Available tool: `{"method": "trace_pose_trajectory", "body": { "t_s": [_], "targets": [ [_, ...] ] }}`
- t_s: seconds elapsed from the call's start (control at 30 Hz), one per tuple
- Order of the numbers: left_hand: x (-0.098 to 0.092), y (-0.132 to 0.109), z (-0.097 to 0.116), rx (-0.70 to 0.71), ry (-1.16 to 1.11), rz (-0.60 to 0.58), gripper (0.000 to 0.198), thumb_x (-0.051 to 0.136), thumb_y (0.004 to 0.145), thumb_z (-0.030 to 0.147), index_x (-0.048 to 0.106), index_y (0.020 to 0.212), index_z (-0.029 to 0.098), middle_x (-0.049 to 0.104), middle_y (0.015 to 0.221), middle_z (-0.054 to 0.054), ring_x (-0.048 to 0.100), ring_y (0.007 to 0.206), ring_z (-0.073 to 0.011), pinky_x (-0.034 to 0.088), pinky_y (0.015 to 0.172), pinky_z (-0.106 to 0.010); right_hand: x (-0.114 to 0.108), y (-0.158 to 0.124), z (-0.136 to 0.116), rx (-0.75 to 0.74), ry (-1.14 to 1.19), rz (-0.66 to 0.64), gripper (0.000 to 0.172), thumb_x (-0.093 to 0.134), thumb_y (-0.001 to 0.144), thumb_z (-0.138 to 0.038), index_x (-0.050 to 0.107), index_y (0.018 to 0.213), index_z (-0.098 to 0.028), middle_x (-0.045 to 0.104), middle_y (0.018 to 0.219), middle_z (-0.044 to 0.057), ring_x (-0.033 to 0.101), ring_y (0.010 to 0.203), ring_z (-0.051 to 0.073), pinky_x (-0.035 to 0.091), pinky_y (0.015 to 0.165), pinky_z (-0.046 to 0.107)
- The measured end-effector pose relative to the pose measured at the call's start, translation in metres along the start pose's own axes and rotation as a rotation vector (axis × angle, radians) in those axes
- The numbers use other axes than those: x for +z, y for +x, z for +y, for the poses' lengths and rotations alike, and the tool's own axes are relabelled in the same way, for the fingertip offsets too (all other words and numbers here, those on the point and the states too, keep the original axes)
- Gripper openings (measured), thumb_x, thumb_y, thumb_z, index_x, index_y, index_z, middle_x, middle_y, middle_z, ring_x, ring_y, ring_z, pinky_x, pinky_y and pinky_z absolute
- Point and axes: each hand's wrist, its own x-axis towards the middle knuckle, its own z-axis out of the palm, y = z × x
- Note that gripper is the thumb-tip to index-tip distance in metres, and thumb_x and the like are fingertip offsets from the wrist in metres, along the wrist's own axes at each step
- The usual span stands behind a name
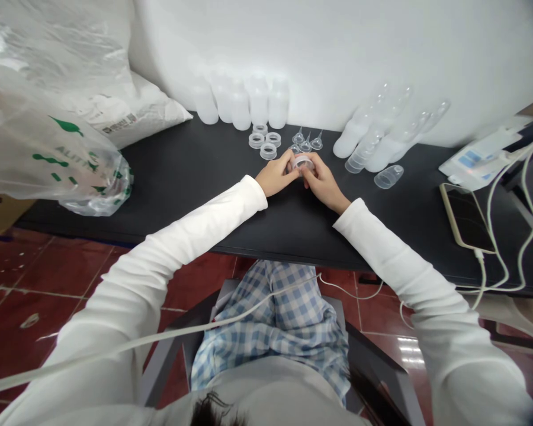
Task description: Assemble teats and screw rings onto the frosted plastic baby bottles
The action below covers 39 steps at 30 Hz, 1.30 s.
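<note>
My left hand and my right hand meet at the middle of the black table, both closed around a small clear plastic ring with a pale insert. Just beyond my fingers lie three loose screw rings and three clear silicone teats. Behind them several white plastic bottles stand upright against the wall. My sleeves are white.
Clear bottles lie stacked on their sides at the right, one small cup in front. A phone, white cables and a white device sit far right. Plastic bags crowd the left end. Red tiled floor lies below.
</note>
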Motion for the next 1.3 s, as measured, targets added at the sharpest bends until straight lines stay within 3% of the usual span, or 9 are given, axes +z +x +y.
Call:
{"method": "trace_pose_trajectory", "body": {
  "t_s": [0.13, 0.53, 0.9, 1.2, 1.3],
  "targets": [
    [0.0, 0.001, 0.001, -0.001, -0.052, 0.0, 0.024, 0.064, 0.094, 0.029, 0.044, 0.083, 0.023, 0.063, 0.071, 0.003, 0.06, 0.068, -0.0146, 0.05, 0.075, -0.03, -0.001, 0.001, 0.004, 0.007, 0.026, -0.002, 0.059, 0.057, 0.089, -0.077, 0.059, 0.117, -0.025, 0.068, 0.089, 0.004, 0.066, 0.075, 0.019, 0.06, 0.065, 0.034],
    [0.0, -0.001, 0.003, 0.002, -0.01, 0.051, 0.031, 0.064, 0.095, 0.036, 0.044, 0.076, 0.023, 0.053, 0.062, 0.003, 0.057, 0.065, -0.0155, 0.047, 0.069, -0.031, -0.002, 0.002, -0.007, 0.002, 0.023, -0.009, 0.056, 0.059, 0.087, -0.078, 0.058, 0.107, -0.026, 0.067, 0.087, 0.004, 0.064, 0.071, 0.017, 0.058, 0.063, 0.033],
    [0.002, 0.0, 0.003, -0.05, -0.004, 0.018, 0.031, 0.053, 0.103, 0.042, 0.046, 0.08, 0.023, 0.06, 0.064, 0.003, 0.062, 0.064, -0.0155, 0.048, 0.071, -0.031, -0.001, 0.002, -0.003, 0.053, 0.062, -0.019, 0.058, 0.054, 0.089, -0.08, 0.056, 0.112, -0.027, 0.065, 0.08, 0.002, 0.064, 0.071, 0.017, 0.053, 0.056, 0.03],
    [0.001, -0.003, 0.005, -0.012, 0.059, 0.035, 0.035, 0.054, 0.102, 0.044, 0.048, 0.075, 0.022, 0.059, 0.058, 0.003, 0.058, 0.057, -0.0143, 0.044, 0.065, -0.029, 0.002, -0.001, -0.008, 0.029, 0.02, 0.046, 0.053, 0.053, 0.091, -0.078, 0.054, 0.097, -0.026, 0.063, 0.074, 0.0, 0.062, 0.065, 0.016, 0.055, 0.062, 0.033],
    [0.002, -0.003, 0.006, -0.015, 0.031, 0.04, 0.037, 0.053, 0.102, 0.047, 0.048, 0.075, 0.022, 0.059, 0.058, 0.003, 0.058, 0.057, -0.0144, 0.044, 0.063, -0.029, 0.002, -0.002, -0.01, 0.034, 0.058, 0.046, 0.052, 0.055, 0.091, -0.077, 0.053, 0.097, -0.025, 0.061, 0.072, -0.001, 0.059, 0.061, 0.014, 0.052, 0.058, 0.03]
  ]
}}
